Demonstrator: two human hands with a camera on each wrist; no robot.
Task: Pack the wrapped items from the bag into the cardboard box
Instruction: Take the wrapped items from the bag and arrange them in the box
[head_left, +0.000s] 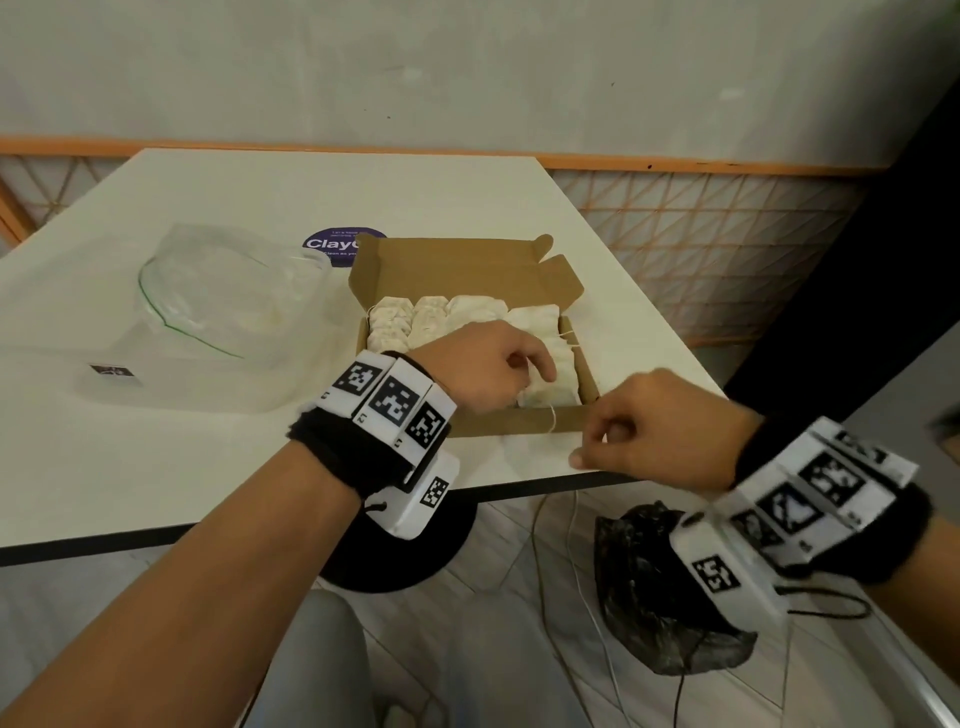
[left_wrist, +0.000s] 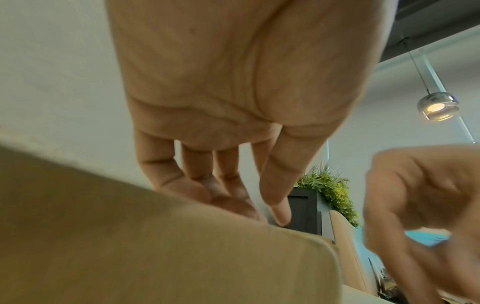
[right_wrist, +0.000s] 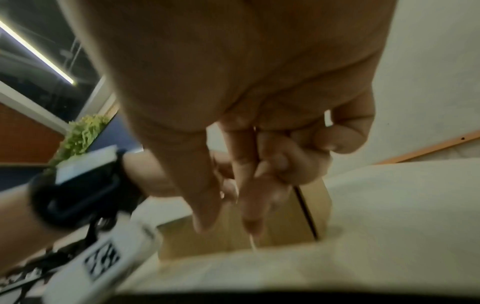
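An open cardboard box sits mid-table, filled with rows of white wrapped items. My left hand reaches into the box's near right part, its fingers extended down onto the wrapped items; in the left wrist view the left hand dips behind the box wall. My right hand hovers at the box's near right corner with fingers curled. A thin string hangs over the front wall. In the blurred right wrist view the string lies just below the right hand; no grip on it shows.
A crumpled clear plastic bag lies on the table left of the box. A purple sticker shows behind the box lid. The table's near edge runs just under my right hand. A black bag and cables lie on the floor.
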